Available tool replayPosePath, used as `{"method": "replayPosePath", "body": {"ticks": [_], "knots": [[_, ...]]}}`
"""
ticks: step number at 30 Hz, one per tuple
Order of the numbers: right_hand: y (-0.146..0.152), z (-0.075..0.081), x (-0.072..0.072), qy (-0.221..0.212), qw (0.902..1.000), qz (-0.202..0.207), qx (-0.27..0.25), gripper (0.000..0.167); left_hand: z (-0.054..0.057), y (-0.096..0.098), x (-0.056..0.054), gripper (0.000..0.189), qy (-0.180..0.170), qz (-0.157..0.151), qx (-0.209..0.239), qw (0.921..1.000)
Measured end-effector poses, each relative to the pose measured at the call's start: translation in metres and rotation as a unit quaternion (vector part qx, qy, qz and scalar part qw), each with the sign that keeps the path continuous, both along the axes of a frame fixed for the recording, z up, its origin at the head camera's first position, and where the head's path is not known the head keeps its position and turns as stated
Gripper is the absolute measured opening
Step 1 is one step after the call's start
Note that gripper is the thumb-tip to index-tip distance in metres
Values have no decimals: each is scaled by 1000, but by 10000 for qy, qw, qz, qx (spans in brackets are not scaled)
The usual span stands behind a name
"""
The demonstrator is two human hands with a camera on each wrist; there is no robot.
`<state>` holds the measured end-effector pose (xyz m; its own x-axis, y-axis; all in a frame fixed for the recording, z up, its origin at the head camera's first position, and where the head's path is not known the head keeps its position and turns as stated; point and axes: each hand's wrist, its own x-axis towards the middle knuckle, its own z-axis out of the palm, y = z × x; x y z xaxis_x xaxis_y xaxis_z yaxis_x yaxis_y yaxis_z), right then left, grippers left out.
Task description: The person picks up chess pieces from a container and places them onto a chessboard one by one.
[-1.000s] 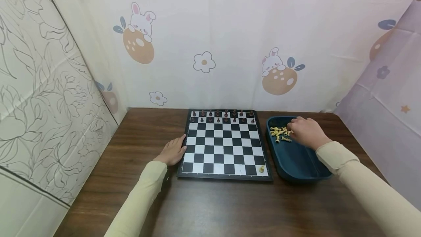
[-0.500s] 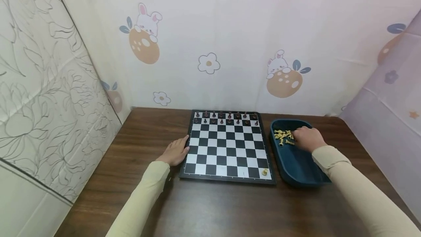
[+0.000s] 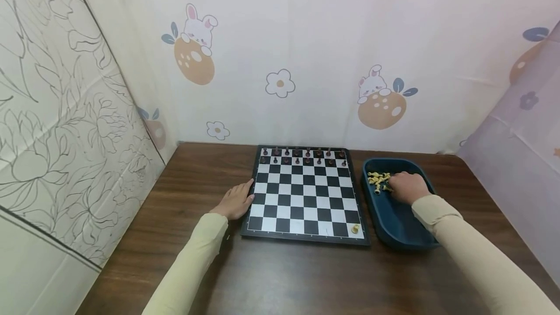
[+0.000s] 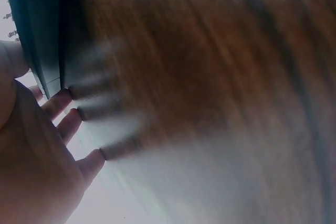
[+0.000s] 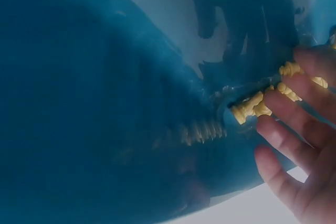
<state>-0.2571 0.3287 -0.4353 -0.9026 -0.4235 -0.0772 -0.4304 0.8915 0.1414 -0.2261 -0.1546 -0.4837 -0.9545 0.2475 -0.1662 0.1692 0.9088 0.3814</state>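
My left hand (image 3: pixel 235 201) lies flat on the table with its fingers against the left edge of a black and white chessboard (image 3: pixel 284 189). In the left wrist view those fingers (image 4: pixel 68 124) are loosely spread beside the dark board side. My right hand (image 3: pixel 409 187) reaches down into a dark blue tray (image 3: pixel 400 230), right at a heap of pale yellow chess pieces (image 3: pixel 377 179). Seen from the right wrist, its fingers (image 5: pixel 283 140) are extended and apart, partly covering the yellow pieces. One yellow chess piece (image 3: pixel 355 229) stands on the board's near right corner square.
Dark red chess pieces (image 3: pixel 297 152) stand in two rows along the board's far side. The tray is close by the board's right edge. A patterned curtain (image 3: pixel 306 38) hangs behind the wooden table (image 3: pixel 271 281), and a floral wall panel (image 3: pixel 65 111) rises at the left.
My right hand has lowered into the tray and come closer to the yellow pieces. The left hand stays at the board's edge. The head view has shifted slightly.
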Motion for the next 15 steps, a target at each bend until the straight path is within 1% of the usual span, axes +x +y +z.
{"method": "replayPosePath", "body": {"ticks": [7, 10, 15], "knots": [[0, -2, 0, 165, 9999, -25, 41, 11, 3, 1, 0, 57, -26, -19, 32, 10000], [0, -3, -1, 132, 9998, -128, 14, 10, 3, 1, 0, 57, -48, -9, 32, 10000], [0, -5, -1, 74, 9997, -253, 8, 8, 1, 1, 0, 58, -97, 31, -42, 9999]]}}
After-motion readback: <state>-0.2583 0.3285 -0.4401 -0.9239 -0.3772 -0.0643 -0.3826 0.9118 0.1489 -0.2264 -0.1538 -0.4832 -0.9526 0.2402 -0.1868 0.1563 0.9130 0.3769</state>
